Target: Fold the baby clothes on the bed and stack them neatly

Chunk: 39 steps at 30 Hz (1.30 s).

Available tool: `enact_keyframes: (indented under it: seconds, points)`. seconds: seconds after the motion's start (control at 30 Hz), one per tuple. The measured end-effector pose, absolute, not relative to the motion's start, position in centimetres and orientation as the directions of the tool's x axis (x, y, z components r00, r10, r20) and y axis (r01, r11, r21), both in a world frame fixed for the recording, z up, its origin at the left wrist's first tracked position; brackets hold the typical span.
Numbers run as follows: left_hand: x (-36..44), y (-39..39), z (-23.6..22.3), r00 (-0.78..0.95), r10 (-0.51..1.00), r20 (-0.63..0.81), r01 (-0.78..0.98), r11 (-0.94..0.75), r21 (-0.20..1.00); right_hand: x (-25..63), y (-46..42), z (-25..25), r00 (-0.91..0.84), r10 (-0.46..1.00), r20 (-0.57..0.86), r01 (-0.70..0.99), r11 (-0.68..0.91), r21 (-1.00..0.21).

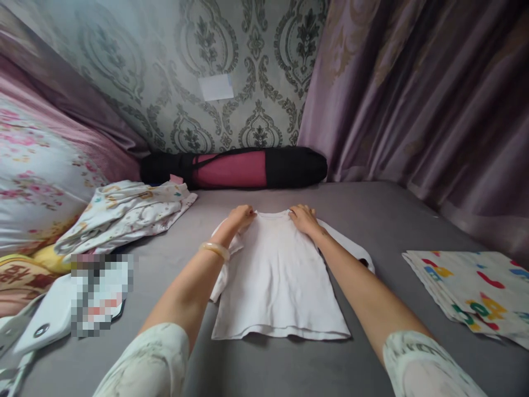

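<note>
A small white T-shirt (279,281) lies flat on the grey bed sheet (372,220), hem toward me and neckline away. My left hand (242,216) rests on its left shoulder with the fingers curled onto the cloth. My right hand (303,216) presses on the right shoulder, fingers bent and gripping the fabric by the collar. Both sleeves stick out from under my forearms. A pale bangle sits on my left wrist.
A heap of patterned baby clothes (124,212) lies at the left beside a floral pillow (37,171). Folded cloth with coloured letters (475,289) is at the right. A black-and-red rolled mat bag (235,167) lies against the wall, curtains (413,94) hang at the right.
</note>
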State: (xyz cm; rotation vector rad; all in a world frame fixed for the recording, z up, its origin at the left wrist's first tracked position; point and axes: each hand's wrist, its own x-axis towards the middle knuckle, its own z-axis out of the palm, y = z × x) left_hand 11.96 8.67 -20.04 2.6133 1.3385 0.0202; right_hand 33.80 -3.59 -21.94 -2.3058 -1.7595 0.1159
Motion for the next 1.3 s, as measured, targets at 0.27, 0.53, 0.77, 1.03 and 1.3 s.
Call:
enact_keyframes:
  seconds: [0.27,0.53,0.77,1.03,1.3]
  points:
    - [13.5,6.7,-21.7,0.382,0.924,-0.012,0.915,-0.376,0.146,32.7,-3.4,-22.9,0.354,0.933,0.067,0.912,-0.329,-0.247]
    - [16.7,2.6,-19.9,0.529,0.843,0.095,0.838,-0.537,0.097,39.9,-8.9,-18.9,0.422,0.904,0.072,0.762,-0.311,-0.568]
    - [21.7,-2.9,-22.0,0.712,0.692,0.119,0.651,-0.714,0.259,44.0,-20.4,-18.6,0.568,0.775,-0.278,0.411,-0.559,-0.72]
    - [24.2,-3.9,-25.7,0.783,0.551,0.289,0.425,-0.813,0.399,42.7,-22.8,-20.6,0.56,0.795,-0.233,0.573,-0.575,-0.584]
    - [24.2,-4.4,-25.3,0.772,0.595,0.225,0.493,-0.783,0.379,42.1,-22.1,-21.4,0.514,0.837,-0.187,0.644,-0.52,-0.561]
